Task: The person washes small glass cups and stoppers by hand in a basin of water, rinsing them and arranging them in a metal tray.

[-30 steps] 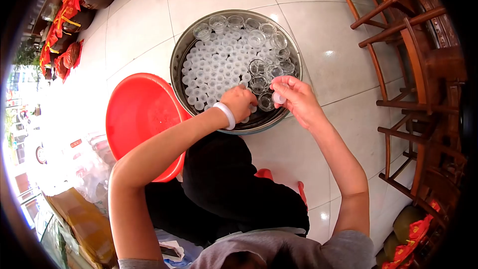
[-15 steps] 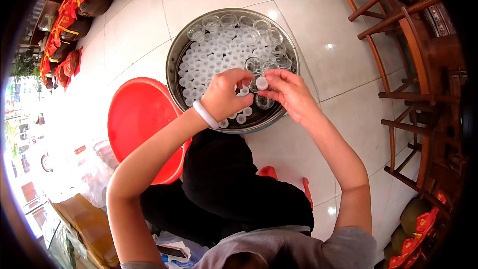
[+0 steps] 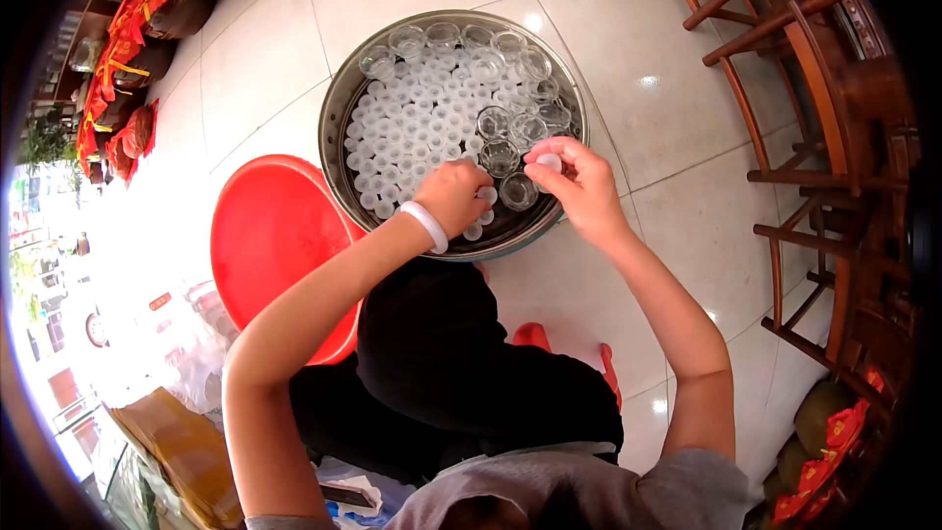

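White plastic cap [image 3: 550, 162] pinched between thumb and fingers of right hand [image 3: 581, 185], over right side of round metal pan [image 3: 332, 137]. Left hand [image 3: 453, 198] half-curled at near edge of small translucent caps [image 3: 422, 128] in pan; can't tell if gripping one. Clear cups [image 3: 518, 192] along pan's right and far sides. Red basin [image 3: 280, 236] just left.
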The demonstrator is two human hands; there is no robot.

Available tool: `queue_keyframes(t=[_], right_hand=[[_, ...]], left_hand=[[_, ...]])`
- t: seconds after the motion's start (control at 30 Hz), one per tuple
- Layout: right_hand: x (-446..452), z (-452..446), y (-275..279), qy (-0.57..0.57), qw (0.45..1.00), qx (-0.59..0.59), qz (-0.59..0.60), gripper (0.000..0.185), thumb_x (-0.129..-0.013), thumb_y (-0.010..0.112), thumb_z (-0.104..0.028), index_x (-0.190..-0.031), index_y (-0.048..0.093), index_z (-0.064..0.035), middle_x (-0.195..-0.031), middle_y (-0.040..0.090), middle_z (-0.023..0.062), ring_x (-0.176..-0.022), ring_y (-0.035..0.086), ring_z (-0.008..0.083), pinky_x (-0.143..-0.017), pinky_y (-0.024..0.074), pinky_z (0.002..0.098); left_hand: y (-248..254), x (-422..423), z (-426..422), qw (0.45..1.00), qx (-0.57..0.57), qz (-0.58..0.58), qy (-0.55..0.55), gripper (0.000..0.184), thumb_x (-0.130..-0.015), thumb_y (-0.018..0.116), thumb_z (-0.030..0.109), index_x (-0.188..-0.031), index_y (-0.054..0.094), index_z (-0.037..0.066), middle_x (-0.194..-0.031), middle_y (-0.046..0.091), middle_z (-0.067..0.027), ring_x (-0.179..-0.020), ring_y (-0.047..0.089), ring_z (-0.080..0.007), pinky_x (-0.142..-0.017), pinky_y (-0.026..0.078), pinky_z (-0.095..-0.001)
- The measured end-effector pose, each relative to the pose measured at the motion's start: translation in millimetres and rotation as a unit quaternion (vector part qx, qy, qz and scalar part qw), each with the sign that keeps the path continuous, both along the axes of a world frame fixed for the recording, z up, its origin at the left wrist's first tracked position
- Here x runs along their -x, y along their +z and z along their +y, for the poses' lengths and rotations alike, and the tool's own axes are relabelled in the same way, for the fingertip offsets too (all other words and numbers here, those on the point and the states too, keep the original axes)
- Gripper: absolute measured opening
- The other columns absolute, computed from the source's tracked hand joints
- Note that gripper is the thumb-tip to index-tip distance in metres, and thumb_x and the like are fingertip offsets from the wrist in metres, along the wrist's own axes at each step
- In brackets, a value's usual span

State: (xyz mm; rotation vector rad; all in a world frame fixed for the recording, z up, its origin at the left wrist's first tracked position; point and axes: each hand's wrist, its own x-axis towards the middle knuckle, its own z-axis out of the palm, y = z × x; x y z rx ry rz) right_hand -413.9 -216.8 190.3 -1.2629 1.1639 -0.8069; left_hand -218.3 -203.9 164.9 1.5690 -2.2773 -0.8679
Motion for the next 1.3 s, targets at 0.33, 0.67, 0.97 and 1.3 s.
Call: queue_keyframes(t=[0.33, 0.67, 0.97, 1.3], right_hand=[[-12.1, 0.3, -0.2, -0.02, 0.988, 0.153, 0.013, 0.019, -0.074, 0.068, -0.007, -0.09, 0.059, -0.0024, -0.09, 0.057, 0.0048, -0.067, 0.053, 0.0111, -0.058, 0.0437, 0.0234], [-11.1, 0.0, -5.4, -0.019, 0.988, 0.152, 0.005, 0.02, -0.073, 0.068, -0.004, -0.09, 0.06, -0.0031, -0.093, 0.054, 0.0044, -0.065, 0.049, 0.0099, -0.057, 0.0423, 0.0231], [-14.6, 1.6, -3.9, -0.036, 0.99, 0.132, -0.024, 0.024, -0.07, 0.068, -0.001, -0.093, 0.058, -0.0009, -0.094, 0.054, 0.0078, -0.076, 0.058, 0.0156, -0.064, 0.0484, 0.0264], [-12.9, 5.2, -5.0, 0.073, 0.969, 0.214, 0.103, 0.028, -0.068, 0.066, -0.001, -0.095, 0.059, -0.0003, -0.09, 0.056, 0.0095, -0.076, 0.058, 0.0206, -0.067, 0.0476, 0.0297]], left_hand=[[-2.1, 6.0, 1.8, 0.999, 0.022, -0.028, 0.011, 0.022, -0.064, 0.066, 0.011, -0.084, 0.064, 0.003, -0.078, 0.061, -0.013, -0.073, 0.059, -0.0311, -0.068, 0.048, -0.038], [4.1, 11.9, -0.3, 0.995, -0.037, -0.065, 0.065, 0.021, -0.065, 0.07, 0.018, -0.079, 0.065, 0.003, -0.075, 0.062, -0.0128, -0.072, 0.061, -0.0306, -0.066, 0.048, -0.0386], [3.7, 14.4, -0.2, 0.988, -0.072, -0.127, 0.043, 0.023, -0.064, 0.071, 0.018, -0.079, 0.065, 0.003, -0.078, 0.062, -0.0155, -0.076, 0.061, -0.0311, -0.07, 0.048, -0.0388], [7.1, 14.4, -1.3, 0.985, -0.12, -0.112, 0.055, 0.019, -0.067, 0.066, 0.012, -0.085, 0.064, 0.006, -0.088, 0.062, -0.0153, -0.084, 0.06, -0.0313, -0.073, 0.049, -0.0385]])
